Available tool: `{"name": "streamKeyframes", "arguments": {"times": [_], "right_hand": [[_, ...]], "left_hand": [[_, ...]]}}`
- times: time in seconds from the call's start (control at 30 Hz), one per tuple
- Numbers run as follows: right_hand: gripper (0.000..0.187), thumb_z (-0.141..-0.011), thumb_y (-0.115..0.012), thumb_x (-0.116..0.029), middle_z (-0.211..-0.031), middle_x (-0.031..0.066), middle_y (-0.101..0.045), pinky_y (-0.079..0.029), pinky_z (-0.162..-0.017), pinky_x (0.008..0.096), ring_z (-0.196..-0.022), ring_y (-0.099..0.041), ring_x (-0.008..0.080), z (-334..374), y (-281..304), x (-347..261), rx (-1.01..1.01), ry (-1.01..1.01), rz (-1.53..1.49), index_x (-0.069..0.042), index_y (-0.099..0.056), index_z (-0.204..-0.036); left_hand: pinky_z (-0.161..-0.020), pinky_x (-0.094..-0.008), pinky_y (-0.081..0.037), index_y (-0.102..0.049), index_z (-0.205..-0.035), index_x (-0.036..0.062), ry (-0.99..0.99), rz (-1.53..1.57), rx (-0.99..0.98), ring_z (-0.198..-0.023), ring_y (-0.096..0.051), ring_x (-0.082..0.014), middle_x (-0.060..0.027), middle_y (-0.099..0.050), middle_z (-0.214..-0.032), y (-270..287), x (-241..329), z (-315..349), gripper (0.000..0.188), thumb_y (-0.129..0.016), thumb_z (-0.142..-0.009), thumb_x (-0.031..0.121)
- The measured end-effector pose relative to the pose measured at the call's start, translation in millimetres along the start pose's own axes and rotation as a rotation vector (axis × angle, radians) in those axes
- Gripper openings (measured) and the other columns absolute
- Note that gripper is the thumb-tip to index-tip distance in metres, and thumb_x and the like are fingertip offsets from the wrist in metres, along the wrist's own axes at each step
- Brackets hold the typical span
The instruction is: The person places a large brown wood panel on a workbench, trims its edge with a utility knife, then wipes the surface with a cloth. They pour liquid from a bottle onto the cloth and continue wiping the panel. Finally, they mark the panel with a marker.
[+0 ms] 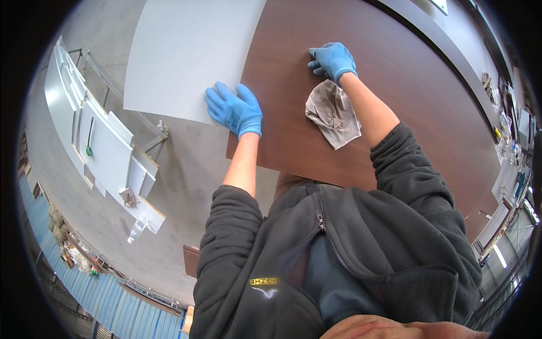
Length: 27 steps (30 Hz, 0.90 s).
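Observation:
My left hand (234,108), in a blue glove, rests with its fingers spread on the near corner of a white panel (180,56), beside the edge of a dark brown panel (276,113). Also gloved in blue, my right hand (332,59) is over the brown panel, its fingers curled and drawn together. Something small and dark shows at those fingertips, too little to name. A crumpled grey-beige cloth (333,116) lies on the brown panel just nearer to me than my right hand, beside my right forearm.
Off to the left, several white boards (101,133) lie overlapping on a metal frame (161,133). On them are a green-headed tool (89,150), a crumpled rag (129,197) and a clear plastic bottle (137,228). A long dark strip (435,51) runs along the brown panel's far side.

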State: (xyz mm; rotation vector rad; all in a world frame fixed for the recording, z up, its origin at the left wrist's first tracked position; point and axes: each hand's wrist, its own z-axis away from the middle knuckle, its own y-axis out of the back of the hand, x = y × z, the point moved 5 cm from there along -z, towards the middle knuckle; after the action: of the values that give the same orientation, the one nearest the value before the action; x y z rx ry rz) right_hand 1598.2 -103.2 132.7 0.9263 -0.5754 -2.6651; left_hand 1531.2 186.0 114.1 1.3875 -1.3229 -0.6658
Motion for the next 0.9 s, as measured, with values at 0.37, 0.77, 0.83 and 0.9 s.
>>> {"name": "streamKeyframes", "arguments": {"times": [0.37, 0.77, 0.83, 0.9], "right_hand": [[0.025, -0.102, -0.073, -0.029, -0.086, 0.0088, -0.081, -0.053, -0.057, 0.0327, -0.064, -0.073, 0.0164, -5, -3, 8, -0.002, 0.016, -0.053, -0.004, -0.074, -0.099], [0.031, -0.103, -0.073, -0.034, -0.092, 0.0088, -0.084, -0.06, -0.077, 0.0364, -0.08, -0.079, 0.02, 7, 6, 23, 0.078, 0.245, -0.018, -0.004, -0.079, -0.106], [0.035, -0.103, -0.07, -0.035, -0.092, 0.0088, -0.084, -0.06, -0.087, 0.0404, -0.085, -0.081, 0.0252, 26, 32, 55, 0.275, 0.447, 0.052, -0.004, -0.08, -0.115], [0.031, -0.102, -0.073, -0.031, -0.097, 0.0136, -0.082, -0.061, -0.089, 0.0436, -0.092, -0.08, 0.032, 42, 65, 89, 0.596, 0.743, -0.037, -0.002, -0.079, -0.113]], "left_hand": [[-0.109, -0.0627, -0.043, -0.06, -0.141, -0.0024, -0.049, -0.027, 0.073, -0.137, -0.054, -0.0494, -0.0287, -0.058, -0.143, -2, -2, 1, 0.055, -0.065, -0.103, 0.036], [-0.124, -0.0641, -0.034, -0.056, -0.154, 0.0002, -0.038, 0.06, 0.029, -0.155, -0.041, -0.0509, -0.0335, -0.045, -0.165, 7, 7, 4, 0.064, -0.066, -0.103, 0.039], [-0.126, -0.0644, -0.031, -0.056, -0.156, 0.0018, -0.205, 0.142, 0.088, -0.157, -0.039, -0.0506, -0.0336, -0.042, -0.168, 24, 33, 15, 0.065, -0.066, -0.103, 0.038], [-0.127, -0.0641, -0.029, -0.056, -0.156, 0.0028, -0.533, 0.177, -0.06, -0.159, -0.036, -0.0498, -0.0318, -0.044, -0.167, 33, 93, 68, 0.072, -0.069, -0.1, 0.045]]}}
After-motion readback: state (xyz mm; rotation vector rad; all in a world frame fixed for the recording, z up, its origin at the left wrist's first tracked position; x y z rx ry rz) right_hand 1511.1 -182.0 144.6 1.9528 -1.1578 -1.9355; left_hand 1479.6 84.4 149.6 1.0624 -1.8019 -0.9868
